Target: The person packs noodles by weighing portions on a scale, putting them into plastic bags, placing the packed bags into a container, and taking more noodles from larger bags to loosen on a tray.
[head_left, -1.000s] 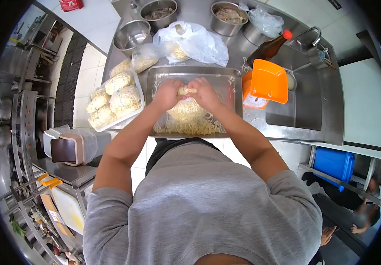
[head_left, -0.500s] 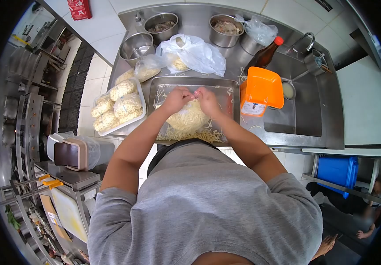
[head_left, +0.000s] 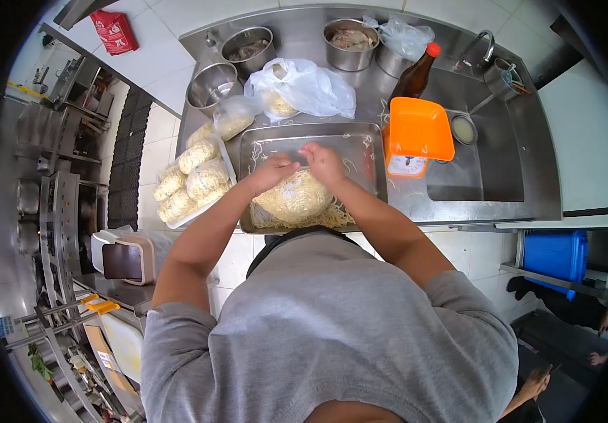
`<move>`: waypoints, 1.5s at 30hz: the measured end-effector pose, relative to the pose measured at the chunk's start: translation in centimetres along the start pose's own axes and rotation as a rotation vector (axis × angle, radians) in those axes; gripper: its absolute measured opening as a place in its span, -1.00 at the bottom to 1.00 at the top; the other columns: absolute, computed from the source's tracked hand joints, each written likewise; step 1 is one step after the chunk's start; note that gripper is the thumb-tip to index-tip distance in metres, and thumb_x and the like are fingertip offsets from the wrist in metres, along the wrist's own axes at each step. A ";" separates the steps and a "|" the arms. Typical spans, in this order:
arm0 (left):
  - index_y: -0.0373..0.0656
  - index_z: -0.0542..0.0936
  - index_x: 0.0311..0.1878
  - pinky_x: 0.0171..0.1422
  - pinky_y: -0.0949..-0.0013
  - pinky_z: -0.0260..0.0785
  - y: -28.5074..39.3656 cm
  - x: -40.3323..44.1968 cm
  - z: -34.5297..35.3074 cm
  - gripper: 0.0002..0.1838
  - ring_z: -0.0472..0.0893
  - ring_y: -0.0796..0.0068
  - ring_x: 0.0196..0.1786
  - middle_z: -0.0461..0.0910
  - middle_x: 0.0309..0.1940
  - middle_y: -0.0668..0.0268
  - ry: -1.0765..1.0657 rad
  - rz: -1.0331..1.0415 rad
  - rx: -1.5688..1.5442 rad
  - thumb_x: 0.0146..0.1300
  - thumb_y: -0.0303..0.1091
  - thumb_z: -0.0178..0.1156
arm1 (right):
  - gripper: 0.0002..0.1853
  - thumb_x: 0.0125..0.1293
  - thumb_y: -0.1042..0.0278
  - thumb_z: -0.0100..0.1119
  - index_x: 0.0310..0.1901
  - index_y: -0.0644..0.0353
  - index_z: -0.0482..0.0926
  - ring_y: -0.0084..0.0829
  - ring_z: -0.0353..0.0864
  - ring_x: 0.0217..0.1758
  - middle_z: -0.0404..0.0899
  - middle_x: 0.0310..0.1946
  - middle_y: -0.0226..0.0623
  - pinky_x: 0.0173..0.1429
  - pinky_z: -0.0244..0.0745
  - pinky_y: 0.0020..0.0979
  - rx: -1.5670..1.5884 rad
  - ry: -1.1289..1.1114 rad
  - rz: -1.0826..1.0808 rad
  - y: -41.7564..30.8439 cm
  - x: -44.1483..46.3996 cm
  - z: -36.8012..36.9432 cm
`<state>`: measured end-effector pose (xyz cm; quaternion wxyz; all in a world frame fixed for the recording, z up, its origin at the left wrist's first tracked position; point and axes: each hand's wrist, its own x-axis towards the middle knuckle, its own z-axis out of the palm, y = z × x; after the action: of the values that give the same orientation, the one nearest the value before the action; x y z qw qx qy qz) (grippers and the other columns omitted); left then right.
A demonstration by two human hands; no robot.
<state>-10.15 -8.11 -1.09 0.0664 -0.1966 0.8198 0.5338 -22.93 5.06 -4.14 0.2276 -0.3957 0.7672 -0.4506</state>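
Note:
A clear bag of noodles (head_left: 294, 199) lies in the steel tray (head_left: 381, 169), with loose noodles beside and below it. My left hand (head_left: 275, 173) is at the top left of the bag, its fingers pointing toward the other hand; what it grips, if anything, cannot be made out. My right hand (head_left: 322, 161) is raised just above the bag's top right, fingers bent, and whether something small is between them is too small to tell. A gap separates the two hands.
Filled noodle bags (head_left: 207, 176) sit in a white tray at the left. An orange scale (head_left: 420, 130), a brown bottle (head_left: 415, 74) and a sink (head_left: 480, 169) are at the right. Steel pots (head_left: 350, 49) and a white plastic bag (head_left: 311, 88) stand behind. People are at lower right.
My hands were together at the gathered top of the bag; now they are apart. The noodle bag lies lower and rounder in the tray. The whole view has shifted slightly.

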 end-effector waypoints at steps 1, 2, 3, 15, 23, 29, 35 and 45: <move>-0.27 0.58 -0.45 -0.08 0.35 0.22 0.0 -0.4 -0.2 -0.64 0.38 0.34 -0.22 0.36 -0.38 0.19 0.015 0.003 -0.005 0.27 -0.13 0.14 | -0.75 0.24 0.19 0.23 -0.20 0.21 0.58 -0.23 0.60 -0.37 0.63 -0.38 -0.15 -0.21 0.45 -0.34 0.023 -0.095 -0.006 -0.1 0.0 -0.1; -0.28 0.58 -0.45 -0.08 0.35 0.22 0.1 -0.7 -0.7 -0.65 0.38 0.33 -0.22 0.36 -0.35 0.19 0.026 0.013 -0.039 0.26 -0.14 0.14 | -0.74 0.20 0.18 0.27 -0.24 0.20 0.59 -0.26 0.60 -0.36 0.62 -0.37 -0.17 -0.20 0.45 -0.35 0.235 -0.196 -0.030 -0.2 0.2 0.0; -0.28 0.58 -0.45 -0.07 0.35 0.23 0.2 -0.7 -1.4 -0.65 0.38 0.33 -0.21 0.36 -0.33 0.20 0.041 0.026 -0.072 0.26 -0.15 0.15 | -0.74 0.16 0.17 0.31 -0.27 0.19 0.61 -0.29 0.59 -0.34 0.62 -0.37 -0.20 -0.20 0.44 -0.36 0.443 -0.297 -0.058 -0.4 0.5 0.0; -0.08 0.65 -0.33 0.14 0.17 0.14 4.7 -6.5 -2.8 -0.72 0.37 0.25 0.00 0.42 -0.23 0.26 0.008 0.353 0.687 0.09 -0.06 0.29 | -0.64 -0.01 0.01 0.37 -0.51 0.16 0.56 -0.29 0.37 -0.24 0.39 -0.37 -0.34 -0.09 0.31 -0.28 -0.242 -0.376 -0.639 -1.3 -2.4 -5.4; -0.04 0.63 -0.37 0.05 0.20 0.15 3.3 -8.3 -2.2 -0.73 0.37 0.24 -0.08 0.40 -0.31 0.30 0.005 0.423 0.748 0.06 -0.04 0.29 | -0.73 0.13 0.11 0.24 -0.46 0.16 0.55 -0.24 0.38 -0.19 0.41 -0.35 -0.32 -0.10 0.33 -0.28 -0.299 -0.401 -0.545 -0.2 -7.3 -7.7; -0.05 0.62 -0.32 0.07 0.14 0.17 4.5 -7.3 -1.5 -0.81 0.40 0.19 -0.05 0.48 -0.24 0.27 0.194 0.380 0.666 0.12 -0.16 0.27 | -0.77 0.16 0.22 0.20 -0.45 0.22 0.54 -0.22 0.40 -0.17 0.46 -0.32 -0.29 -0.07 0.32 -0.25 -0.164 -0.203 -0.532 -2.0 -7.0 -7.6; -0.10 0.56 -0.23 0.01 0.34 0.24 7.0 -6.0 -0.4 -0.85 0.46 0.41 -0.20 0.53 -0.32 0.31 0.063 0.200 0.243 0.26 -0.24 0.14 | -0.78 0.26 0.30 0.15 -0.42 0.29 0.52 -0.38 0.48 -0.27 0.55 -0.37 -0.30 -0.11 0.36 -0.39 0.167 -0.274 -0.408 -6.7 -2.5 -4.5; -0.11 0.48 -0.36 -0.18 0.59 0.15 8.8 -5.9 -5.1 -0.78 0.31 0.69 -0.35 0.39 -0.46 0.51 0.133 0.177 -0.546 0.40 -0.24 0.02 | -0.64 0.24 0.15 0.25 -0.55 0.28 0.55 -0.74 0.20 -0.59 0.34 -0.70 -0.57 -0.52 0.18 -0.52 0.362 -0.225 -0.026 -8.1 0.1 -7.6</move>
<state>-7.69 -8.15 10.46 -0.0894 -0.1695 0.6623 0.7244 -25.06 6.61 6.61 0.3734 -0.4061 0.6383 -0.5369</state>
